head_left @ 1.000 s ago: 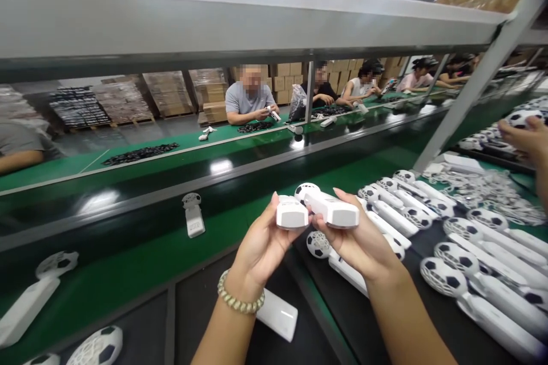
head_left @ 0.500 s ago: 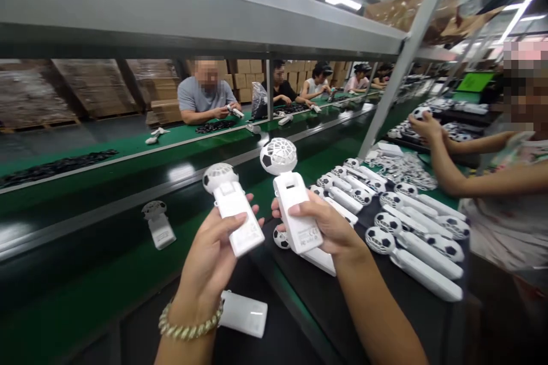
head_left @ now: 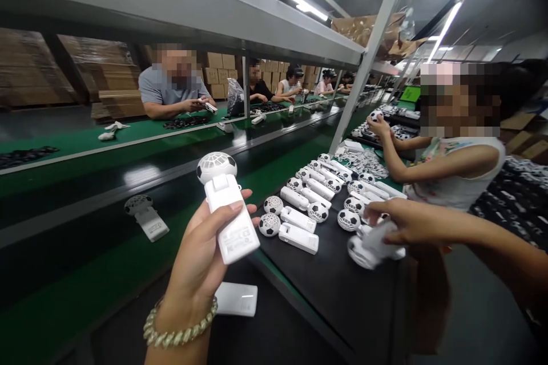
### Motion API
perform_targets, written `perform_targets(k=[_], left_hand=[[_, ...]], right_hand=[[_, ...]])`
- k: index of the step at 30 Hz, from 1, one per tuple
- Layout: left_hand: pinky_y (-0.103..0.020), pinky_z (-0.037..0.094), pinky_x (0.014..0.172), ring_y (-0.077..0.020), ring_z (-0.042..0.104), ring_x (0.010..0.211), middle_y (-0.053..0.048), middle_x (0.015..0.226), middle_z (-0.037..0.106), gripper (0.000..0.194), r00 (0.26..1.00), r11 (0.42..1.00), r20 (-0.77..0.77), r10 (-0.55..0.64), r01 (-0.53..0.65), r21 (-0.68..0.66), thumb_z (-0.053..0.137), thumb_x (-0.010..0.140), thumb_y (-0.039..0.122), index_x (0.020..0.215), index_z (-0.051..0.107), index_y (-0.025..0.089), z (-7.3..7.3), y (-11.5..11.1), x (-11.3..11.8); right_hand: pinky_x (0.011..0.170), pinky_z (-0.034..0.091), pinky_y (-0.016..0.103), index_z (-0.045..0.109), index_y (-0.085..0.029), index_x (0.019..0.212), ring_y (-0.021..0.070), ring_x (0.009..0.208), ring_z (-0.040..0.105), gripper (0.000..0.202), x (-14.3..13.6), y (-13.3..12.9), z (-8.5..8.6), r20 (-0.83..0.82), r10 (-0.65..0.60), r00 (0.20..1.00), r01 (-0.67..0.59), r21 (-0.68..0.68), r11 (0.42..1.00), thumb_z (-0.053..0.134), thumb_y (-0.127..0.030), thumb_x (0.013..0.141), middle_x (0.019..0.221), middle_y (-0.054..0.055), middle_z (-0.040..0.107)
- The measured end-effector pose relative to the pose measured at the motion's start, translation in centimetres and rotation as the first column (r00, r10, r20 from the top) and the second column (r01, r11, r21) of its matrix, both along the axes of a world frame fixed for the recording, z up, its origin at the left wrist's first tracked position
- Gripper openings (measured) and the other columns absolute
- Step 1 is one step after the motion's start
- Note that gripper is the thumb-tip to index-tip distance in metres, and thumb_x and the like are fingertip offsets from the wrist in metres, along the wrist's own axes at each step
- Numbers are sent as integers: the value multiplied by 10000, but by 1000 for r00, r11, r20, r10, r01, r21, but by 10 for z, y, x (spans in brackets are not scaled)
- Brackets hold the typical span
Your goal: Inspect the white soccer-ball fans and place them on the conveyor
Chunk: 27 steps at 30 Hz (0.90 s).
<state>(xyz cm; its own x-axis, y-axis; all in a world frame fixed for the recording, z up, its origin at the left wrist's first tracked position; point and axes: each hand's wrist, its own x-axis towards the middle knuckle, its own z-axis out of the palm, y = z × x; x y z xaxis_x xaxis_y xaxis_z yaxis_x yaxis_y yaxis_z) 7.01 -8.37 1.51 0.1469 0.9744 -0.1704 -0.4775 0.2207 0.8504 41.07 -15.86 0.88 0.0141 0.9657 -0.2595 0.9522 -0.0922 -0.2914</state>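
Observation:
My left hand [head_left: 214, 222] grips a white handheld fan [head_left: 237, 222] with a soccer-ball-patterned head, its printed face toward me and thumb across the handle. On the right, my right hand [head_left: 391, 225] is closed around another such fan [head_left: 370, 248], tilted and smeared by motion, low over the near right end of the black tray [head_left: 325, 285]. Rows of similar fans [head_left: 299, 238] lie on that tray. Below my left wrist, a white fan body [head_left: 240, 299] rests on a dark surface, partly hidden by the wrist.
One fan [head_left: 149, 222] lies on the green conveyor belt [head_left: 98, 274] at left. A grey post [head_left: 359, 63] rises beyond the tray. A co-worker [head_left: 449, 165] holds a fan at right; several others sit across the line. White cords [head_left: 363, 161] are heaped behind the tray.
My right hand has moved away from my left, rightward to the tray's near right end, with its fan. The left hand still holds its fan. The view has turned right.

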Motion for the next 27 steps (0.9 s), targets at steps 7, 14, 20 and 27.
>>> perform_targets(k=[7, 14, 20, 27], left_hand=[[-228, 566, 569, -152, 659, 673, -104, 984, 695, 311, 973, 975, 67, -221, 222, 0, 656, 740, 161, 1045, 608, 124, -15, -9, 25], [-228, 515, 547, -139, 614, 591, -46, 722, 655, 243, 935, 934, 84, -345, 351, -73, 691, 724, 202, 944, 621, 123, -32, -16, 51], [-278, 481, 711, -197, 618, 783, -86, 887, 670, 321, 804, 813, -249, -540, 575, 94, 704, 692, 238, 974, 623, 107, -61, -38, 82], [-435, 348, 1008, -364, 518, 1146, -167, 1185, 605, 444, 468, 492, -774, -426, 838, 236, 626, 767, 269, 1195, 597, 155, -68, -60, 68]], right_hand=[[740, 414, 287, 582, -179, 893, 240, 866, 572, 399, 3, 10, -79, 22, -29, 999, 24, 183, 983, 626, -42, 521, 939, 65, 602], [962, 385, 426, 510, -155, 1073, 292, 1075, 526, 357, -16, 26, -128, -197, -143, 970, 211, 391, 896, 577, -289, 749, 1159, 143, 542], [928, 457, 422, 593, -162, 1053, 273, 1032, 590, 587, -70, -7, -104, -853, -35, 522, 309, 151, 939, 368, -665, 852, 1083, 136, 630], [958, 452, 412, 627, -146, 1019, 299, 1039, 601, 480, -79, -31, -100, -867, -165, 471, 453, 77, 888, 735, -475, 686, 1079, 123, 664]])
